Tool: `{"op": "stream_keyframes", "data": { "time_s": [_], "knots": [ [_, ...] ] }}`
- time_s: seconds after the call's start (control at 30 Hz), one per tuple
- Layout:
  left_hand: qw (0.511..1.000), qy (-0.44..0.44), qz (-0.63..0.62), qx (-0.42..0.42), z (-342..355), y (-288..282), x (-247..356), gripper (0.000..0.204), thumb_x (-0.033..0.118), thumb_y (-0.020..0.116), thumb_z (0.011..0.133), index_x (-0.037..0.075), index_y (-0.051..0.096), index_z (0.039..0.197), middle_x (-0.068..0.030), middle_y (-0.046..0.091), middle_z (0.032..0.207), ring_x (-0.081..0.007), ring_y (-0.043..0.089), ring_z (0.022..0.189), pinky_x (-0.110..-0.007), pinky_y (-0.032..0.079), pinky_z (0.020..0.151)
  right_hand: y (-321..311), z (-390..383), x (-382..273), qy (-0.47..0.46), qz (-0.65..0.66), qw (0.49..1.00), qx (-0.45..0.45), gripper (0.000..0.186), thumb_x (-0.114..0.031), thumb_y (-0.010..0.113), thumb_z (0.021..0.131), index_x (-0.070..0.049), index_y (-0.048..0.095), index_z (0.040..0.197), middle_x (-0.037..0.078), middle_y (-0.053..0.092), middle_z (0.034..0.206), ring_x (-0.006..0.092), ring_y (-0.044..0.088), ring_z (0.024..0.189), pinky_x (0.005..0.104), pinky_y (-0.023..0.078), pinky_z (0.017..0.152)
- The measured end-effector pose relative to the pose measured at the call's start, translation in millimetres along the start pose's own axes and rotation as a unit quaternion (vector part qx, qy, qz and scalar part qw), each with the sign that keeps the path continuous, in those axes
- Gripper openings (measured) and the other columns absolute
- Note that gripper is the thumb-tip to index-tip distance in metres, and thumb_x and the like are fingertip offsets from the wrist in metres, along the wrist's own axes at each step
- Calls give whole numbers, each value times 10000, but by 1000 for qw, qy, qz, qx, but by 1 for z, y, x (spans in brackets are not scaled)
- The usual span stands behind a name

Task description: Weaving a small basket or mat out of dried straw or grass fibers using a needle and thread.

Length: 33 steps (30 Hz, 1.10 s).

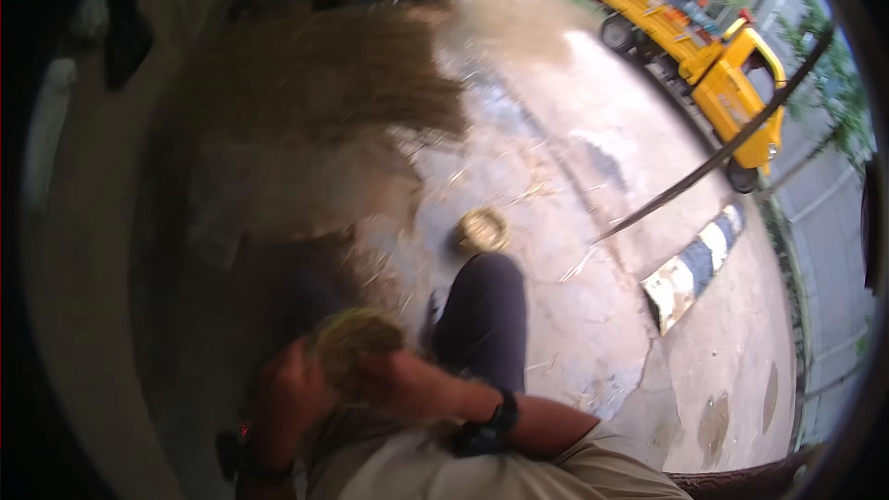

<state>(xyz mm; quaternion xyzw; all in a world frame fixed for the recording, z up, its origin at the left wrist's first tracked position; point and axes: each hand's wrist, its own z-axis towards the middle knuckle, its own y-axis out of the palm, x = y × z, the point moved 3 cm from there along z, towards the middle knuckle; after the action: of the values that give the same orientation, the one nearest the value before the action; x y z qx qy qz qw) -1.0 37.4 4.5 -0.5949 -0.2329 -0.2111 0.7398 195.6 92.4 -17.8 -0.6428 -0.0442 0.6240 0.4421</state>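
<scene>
My left hand (301,381) and right hand (406,385) are clamped on a rough, rounded straw bundle (356,338) above my lap, blur hiding the separate fingers. Just past a dark cloth-covered knee (483,315), a yellowish straw coil (484,229) sits on the pale, patchy floor (574,287), among loose stalks. Farther off lie a broad, brown straw spread (315,83) and, to the right, a yellow truck (727,93) near a grey wall (838,222).
</scene>
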Motion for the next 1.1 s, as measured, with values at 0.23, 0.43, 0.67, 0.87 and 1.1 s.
{"op": "stream_keyframes", "data": {
  "time_s": [0.23, 0.43, 0.67, 0.87, 1.1],
  "knots": [
    [998, 51, 11, -38, -1, 20, -7, 337, 173, 631, 919, -2, 660, 1205, -263, 712, 946, -485, 693, 833, -558, 567, 710, -4, 11, 2, 56, 38, 998, 7, 313, -127, 663, 925, -26, 662, 1221, 205, 712, 1093, 420, 697, 1002, 467, 556, 891],
    [993, 114, 18, -34, -6, 12, -23, 298, 155, 613, 903, 18, 670, 1161, -219, 697, 885, -439, 683, 778, -521, 564, 677, -35, 15, -9, 43, -91, 991, 82, 187, -178, 671, 910, -103, 686, 1081, 151, 704, 1018, 388, 710, 939, 445, 588, 818],
    [958, 247, 111, -96, -10, 37, -10, 245, 212, 728, 830, 57, 682, 1013, -193, 663, 758, -425, 655, 659, -529, 554, 615, -37, 46, 4, 65, -151, 984, -63, 219, -223, 675, 910, -126, 716, 1102, 121, 722, 1011, 371, 726, 937, 448, 590, 801],
    [962, 219, 124, -109, -20, 23, -8, 201, 254, 713, 871, 75, 681, 955, -182, 642, 712, -401, 638, 626, -520, 528, 575, -73, 64, -7, 211, 102, 969, 83, 306, -215, 731, 939, -43, 700, 1190, 166, 732, 1154, 290, 734, 1037, 398, 583, 908],
    [957, 190, 199, -93, 0, -38, 32, 308, 235, 615, 978, 89, 651, 1247, -202, 713, 950, -405, 682, 766, -524, 549, 678, -106, 50, -17, 136, 629, 742, 188, 374, -277, 577, 1091, -12, 596, 1354, 66, 695, 1034, 187, 705, 859, 315, 570, 757]
  ]
}}
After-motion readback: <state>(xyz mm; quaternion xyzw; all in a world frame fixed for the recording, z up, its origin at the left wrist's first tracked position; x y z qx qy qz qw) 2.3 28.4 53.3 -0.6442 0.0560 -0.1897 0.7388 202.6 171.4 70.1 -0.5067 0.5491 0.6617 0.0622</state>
